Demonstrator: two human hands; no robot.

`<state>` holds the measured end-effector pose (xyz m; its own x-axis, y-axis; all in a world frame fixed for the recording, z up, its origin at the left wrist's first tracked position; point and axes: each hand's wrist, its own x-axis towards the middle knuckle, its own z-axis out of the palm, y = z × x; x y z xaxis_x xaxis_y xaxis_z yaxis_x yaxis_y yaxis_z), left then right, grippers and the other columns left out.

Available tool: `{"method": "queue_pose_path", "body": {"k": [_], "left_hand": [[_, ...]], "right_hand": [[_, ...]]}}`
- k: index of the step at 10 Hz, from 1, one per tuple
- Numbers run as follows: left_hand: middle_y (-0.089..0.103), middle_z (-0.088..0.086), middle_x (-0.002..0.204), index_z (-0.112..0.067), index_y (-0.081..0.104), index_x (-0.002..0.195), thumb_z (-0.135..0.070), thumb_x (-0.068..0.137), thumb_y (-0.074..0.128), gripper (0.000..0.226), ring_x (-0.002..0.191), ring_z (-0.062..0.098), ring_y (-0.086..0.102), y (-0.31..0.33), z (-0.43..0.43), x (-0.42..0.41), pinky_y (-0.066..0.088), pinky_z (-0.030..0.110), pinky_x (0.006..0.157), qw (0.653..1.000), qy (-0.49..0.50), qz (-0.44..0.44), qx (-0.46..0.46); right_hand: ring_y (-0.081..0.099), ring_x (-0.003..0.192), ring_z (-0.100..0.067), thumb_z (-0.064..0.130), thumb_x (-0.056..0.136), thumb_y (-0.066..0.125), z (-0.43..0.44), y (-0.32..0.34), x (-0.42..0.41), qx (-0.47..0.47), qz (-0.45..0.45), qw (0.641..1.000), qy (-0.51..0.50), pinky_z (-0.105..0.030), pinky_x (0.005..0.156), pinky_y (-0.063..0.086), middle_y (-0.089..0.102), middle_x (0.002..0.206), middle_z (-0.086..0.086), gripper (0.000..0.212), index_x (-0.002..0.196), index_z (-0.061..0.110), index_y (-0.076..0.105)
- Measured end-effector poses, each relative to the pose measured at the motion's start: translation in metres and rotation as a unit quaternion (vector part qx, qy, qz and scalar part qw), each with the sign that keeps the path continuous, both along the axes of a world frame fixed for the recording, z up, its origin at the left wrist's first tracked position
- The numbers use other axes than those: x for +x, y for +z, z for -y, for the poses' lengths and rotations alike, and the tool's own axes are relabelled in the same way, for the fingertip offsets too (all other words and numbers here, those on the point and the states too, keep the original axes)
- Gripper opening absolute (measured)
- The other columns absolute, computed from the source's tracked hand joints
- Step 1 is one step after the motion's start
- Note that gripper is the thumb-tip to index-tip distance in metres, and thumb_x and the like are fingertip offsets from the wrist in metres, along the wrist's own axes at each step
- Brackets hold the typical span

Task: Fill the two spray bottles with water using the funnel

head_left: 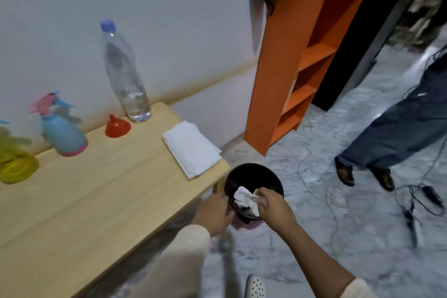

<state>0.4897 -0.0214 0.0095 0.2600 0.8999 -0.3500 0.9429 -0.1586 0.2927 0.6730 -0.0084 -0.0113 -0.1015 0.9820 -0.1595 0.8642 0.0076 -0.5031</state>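
Red funnel [117,127], seemingly inverted, sits beyond left hand [214,210] and right hand [272,205].

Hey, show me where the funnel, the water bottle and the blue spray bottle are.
funnel [117,127]: head view, on its red cone.
water bottle [125,75]: head view, on the middle of its clear body.
blue spray bottle [63,134]: head view, on its blue body, below the pink trigger.

Table [96,189]: pale wood grain; funnel [117,126]: red; water bottle [125,75]: clear, blue cap; first spray bottle [63,133]: blue body, pink trigger and base; second spray bottle [14,164]: yellow; bin [275,180]: black, pink lattice below; crumpled tissue [244,197]: white; shelf [302,43]: orange; floor [338,237]: grey-white marbling.
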Motion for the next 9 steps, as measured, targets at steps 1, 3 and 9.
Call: {"method": "queue_pose_path", "body": {"k": [1, 3, 9], "left_hand": [[0.053, 0.008, 0.119, -0.011, 0.054, 0.114, -0.035, 0.094, 0.047, 0.032, 0.111, 0.028, 0.053, -0.021, -0.070, 0.061, 0.042, 0.039, 0.090, 0.999, -0.010, 0.027, -0.040], [0.051, 0.013, 0.124, -0.006, 0.050, 0.122, -0.030, 0.096, 0.044, 0.036, 0.114, 0.028, 0.048, -0.073, -0.187, 0.133, 0.040, 0.034, 0.089, 0.994, 0.009, 0.034, -0.100], [0.051, 0.011, 0.126, -0.007, 0.049, 0.127, -0.033, 0.100, 0.041, 0.039, 0.111, 0.028, 0.053, -0.208, -0.298, 0.149, 0.046, 0.034, 0.089, 0.979, 0.007, -0.050, -0.196]], "right_hand": [[0.058, 0.085, -0.027, 0.011, 0.084, 0.050, -0.054, -0.013, 0.054, -0.034, -0.007, 0.998, -0.046, -0.038, 0.066, 0.047, 0.061, 0.096, -0.010, 0.015, 0.097, 0.010, 0.056], [0.055, 0.082, -0.024, 0.009, 0.080, 0.052, -0.146, -0.061, 0.106, -0.106, -0.040, 0.989, -0.091, -0.030, 0.064, 0.041, 0.061, 0.096, -0.010, 0.013, 0.092, 0.016, 0.055], [0.057, 0.089, -0.025, 0.020, 0.096, 0.049, -0.261, -0.197, 0.117, -0.236, -0.106, 0.955, -0.141, -0.029, 0.073, 0.043, 0.059, 0.110, -0.015, 0.038, 0.131, 0.005, 0.045]]}}
